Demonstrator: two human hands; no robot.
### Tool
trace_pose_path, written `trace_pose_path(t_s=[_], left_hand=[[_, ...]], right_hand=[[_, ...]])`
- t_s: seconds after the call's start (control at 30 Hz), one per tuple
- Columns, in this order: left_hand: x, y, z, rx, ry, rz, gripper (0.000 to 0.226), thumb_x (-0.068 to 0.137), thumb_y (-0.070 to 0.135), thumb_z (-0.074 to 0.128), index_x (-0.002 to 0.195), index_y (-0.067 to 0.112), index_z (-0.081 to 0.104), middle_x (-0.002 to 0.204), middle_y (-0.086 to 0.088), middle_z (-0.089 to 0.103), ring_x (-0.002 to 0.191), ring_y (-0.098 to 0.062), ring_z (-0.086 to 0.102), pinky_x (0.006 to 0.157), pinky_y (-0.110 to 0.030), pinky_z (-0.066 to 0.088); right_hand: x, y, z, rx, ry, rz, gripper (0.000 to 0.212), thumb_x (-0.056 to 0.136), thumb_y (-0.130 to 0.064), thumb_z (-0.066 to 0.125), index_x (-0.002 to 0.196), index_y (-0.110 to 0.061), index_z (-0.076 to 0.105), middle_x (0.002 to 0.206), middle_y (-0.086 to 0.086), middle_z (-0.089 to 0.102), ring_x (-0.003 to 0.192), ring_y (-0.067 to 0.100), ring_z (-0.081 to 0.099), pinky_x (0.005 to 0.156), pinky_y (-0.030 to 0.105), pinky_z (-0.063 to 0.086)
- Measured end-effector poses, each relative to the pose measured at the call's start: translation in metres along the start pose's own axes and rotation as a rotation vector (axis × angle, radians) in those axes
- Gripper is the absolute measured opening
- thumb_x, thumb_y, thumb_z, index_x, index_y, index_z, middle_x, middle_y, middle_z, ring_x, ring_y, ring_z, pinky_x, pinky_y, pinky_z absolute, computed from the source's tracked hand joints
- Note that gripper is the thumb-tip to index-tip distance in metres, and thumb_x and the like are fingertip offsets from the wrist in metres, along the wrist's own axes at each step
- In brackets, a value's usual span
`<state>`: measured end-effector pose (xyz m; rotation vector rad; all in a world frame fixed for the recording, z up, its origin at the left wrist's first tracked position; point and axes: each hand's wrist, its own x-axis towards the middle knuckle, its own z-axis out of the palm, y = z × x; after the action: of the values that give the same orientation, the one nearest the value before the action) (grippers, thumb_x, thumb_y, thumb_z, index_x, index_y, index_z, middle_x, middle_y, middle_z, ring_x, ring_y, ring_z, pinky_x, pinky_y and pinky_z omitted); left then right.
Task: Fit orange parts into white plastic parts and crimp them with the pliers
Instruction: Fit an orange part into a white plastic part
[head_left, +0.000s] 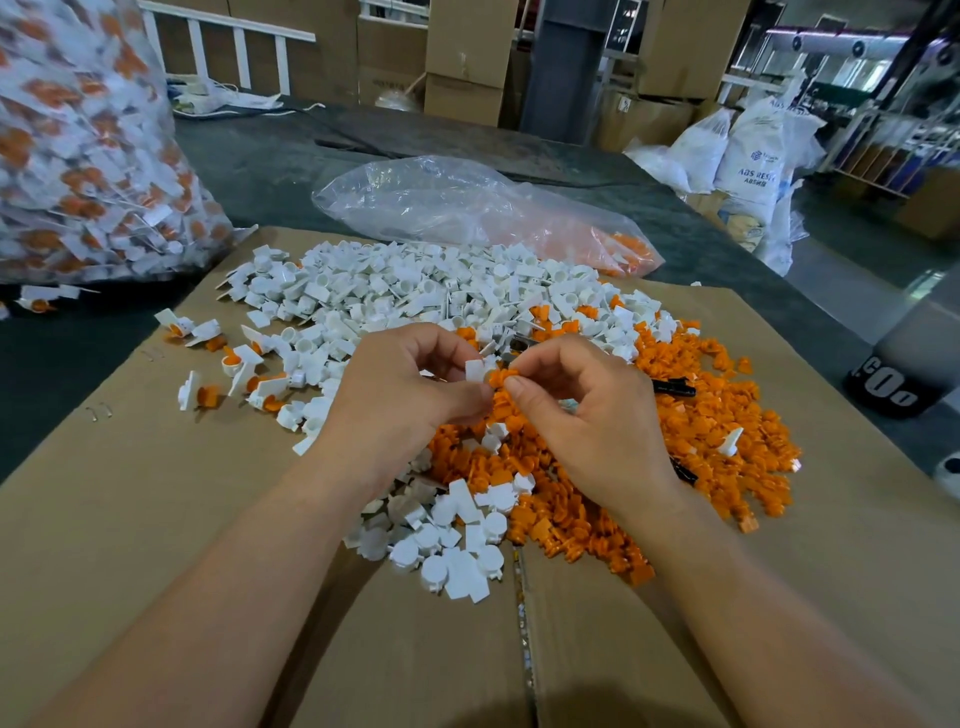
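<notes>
Orange part (503, 378), pinched between curled fingers of the right hand (587, 410), met a white plastic part (475, 370) pinched by the left hand (410, 384), above the cardboard sheet (156, 519) on a dark warehouse table (260, 156). Beyond the cardboard stood a sack (748, 171) lettered "ABS RES". Loose white and orange pieces (395, 291) lay heaped on it.
</notes>
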<state>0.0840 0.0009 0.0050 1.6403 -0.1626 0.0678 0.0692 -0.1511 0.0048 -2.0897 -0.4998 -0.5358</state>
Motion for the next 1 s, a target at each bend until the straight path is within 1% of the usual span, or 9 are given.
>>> trace_pose_path(t_s=[0.13,0.27,0.43,0.53,0.63,0.73,0.83,0.9,1.0], left_hand=[[0.000,-0.002,0.002,-0.030,-0.010,0.020,0.018,0.072,-0.010,0.070,0.072,0.008,0.067,0.054,0.002,0.060,0.054,-0.017,0.066,0.061,-0.029,0.059],[-0.002,-0.002,0.005,-0.023,-0.026,0.043,0.017,0.074,-0.007,0.070,0.071,0.010,0.066,0.050,0.005,0.059,0.051,-0.013,0.064,0.058,-0.026,0.057],[-0.003,0.000,0.006,-0.037,-0.005,0.028,0.021,0.072,-0.010,0.069,0.068,0.011,0.066,0.049,0.006,0.059,0.051,-0.014,0.065,0.058,-0.026,0.058],[-0.004,0.000,0.007,-0.003,-0.008,0.030,0.018,0.074,-0.007,0.070,0.071,0.011,0.066,0.049,0.005,0.060,0.050,-0.014,0.063,0.062,-0.033,0.059],[-0.006,0.001,0.009,0.019,0.004,0.044,0.016,0.075,-0.003,0.071,0.070,0.012,0.066,0.050,0.005,0.061,0.050,-0.013,0.064,0.063,-0.037,0.059],[-0.008,0.001,0.011,0.036,0.024,0.046,0.018,0.076,0.000,0.072,0.068,0.015,0.066,0.049,0.005,0.061,0.049,-0.011,0.064,0.061,-0.041,0.059],[-0.010,0.000,0.013,0.049,0.048,0.046,0.020,0.076,0.001,0.072,0.067,0.018,0.066,0.049,0.006,0.061,0.050,-0.010,0.064,0.062,-0.043,0.059],[-0.010,0.000,0.014,0.076,0.054,0.063,0.023,0.076,0.002,0.073,0.066,0.021,0.066,0.051,0.008,0.062,0.050,-0.009,0.064,0.061,-0.037,0.059],[-0.012,0.001,0.015,0.106,0.051,0.073,0.025,0.075,0.000,0.073,0.066,0.023,0.066,0.052,0.010,0.062,0.049,-0.006,0.063,0.057,-0.027,0.056]], right_hand=[[0.000,0.002,0.003,-0.075,0.030,-0.006,0.018,0.081,-0.008,0.067,0.078,-0.024,0.058,0.070,-0.021,0.056,0.074,-0.002,0.057,0.064,0.009,0.045],[0.000,0.004,0.004,-0.140,0.047,0.004,0.007,0.081,-0.009,0.067,0.078,-0.015,0.064,0.066,-0.024,0.052,0.069,-0.006,0.055,0.062,0.008,0.044],[0.000,0.003,0.002,-0.273,-0.025,0.021,0.014,0.085,-0.019,0.063,0.072,-0.016,0.060,0.056,-0.017,0.048,0.050,0.003,0.047,0.048,0.019,0.038],[0.000,0.003,0.002,-0.306,-0.043,0.004,0.015,0.086,-0.018,0.061,0.071,-0.013,0.059,0.055,-0.013,0.046,0.049,0.005,0.043,0.047,0.026,0.036],[-0.001,0.003,0.002,-0.350,-0.035,-0.019,0.016,0.086,-0.017,0.061,0.071,-0.009,0.060,0.057,-0.006,0.052,0.049,0.010,0.045,0.046,0.030,0.037],[-0.002,0.001,0.004,-0.392,-0.021,-0.045,0.018,0.084,-0.019,0.059,0.071,-0.007,0.061,0.056,-0.001,0.055,0.046,0.010,0.043,0.043,0.028,0.034],[-0.002,0.001,0.005,-0.380,-0.018,-0.031,0.019,0.084,-0.019,0.057,0.070,-0.007,0.060,0.053,-0.004,0.051,0.044,0.006,0.039,0.043,0.021,0.030],[-0.003,0.003,0.004,-0.328,-0.024,0.033,0.018,0.086,-0.018,0.059,0.070,-0.010,0.059,0.051,-0.011,0.046,0.045,0.008,0.042,0.044,0.014,0.028],[-0.004,0.004,0.004,-0.281,-0.041,0.080,0.017,0.087,-0.018,0.058,0.071,-0.011,0.059,0.049,-0.014,0.043,0.048,0.006,0.046,0.045,0.014,0.030]])
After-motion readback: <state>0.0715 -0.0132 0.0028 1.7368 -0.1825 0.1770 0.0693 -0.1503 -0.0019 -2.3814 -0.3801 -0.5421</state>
